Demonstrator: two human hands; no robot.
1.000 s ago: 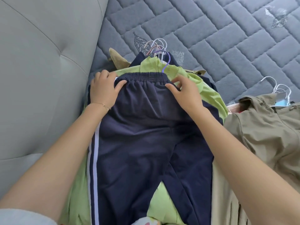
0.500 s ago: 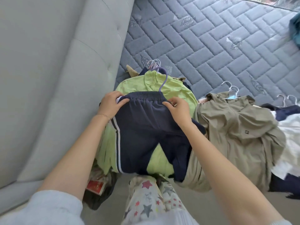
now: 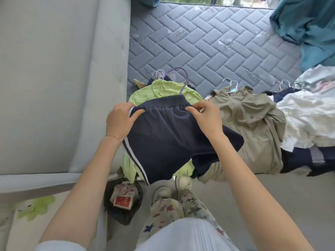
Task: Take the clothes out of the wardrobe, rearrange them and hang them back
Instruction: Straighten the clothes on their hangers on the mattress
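Pale flooring (image 3: 272,196) at a bedside carried a person's feet and a dark bag (image 3: 125,205) of rubbish during a wardrobe sort. Just beyond, the left hand (image 3: 118,122) gripped one end of the waistband of navy trousers (image 3: 168,138), thumb across the front and fingers tucked behind. The right hand (image 3: 208,117) pinched the other end with curled fingers, apparently to keep the band stretched flat on its purple hanger (image 3: 183,77). The trousers hung off the mattress (image 3: 199,42) edge, lying over a lime-green garment (image 3: 163,87) atop a stack whose wire hooks (image 3: 159,74) pointed one way, seemingly so the pile could be lifted together. Beside it lay a khaki jacket (image 3: 250,120) and, farther right, white clothes (image 3: 308,120), also with hangers. A padded grey headboard (image 3: 54,69) stood left; teal fabric (image 3: 311,24) lay crumpled at the far corner.
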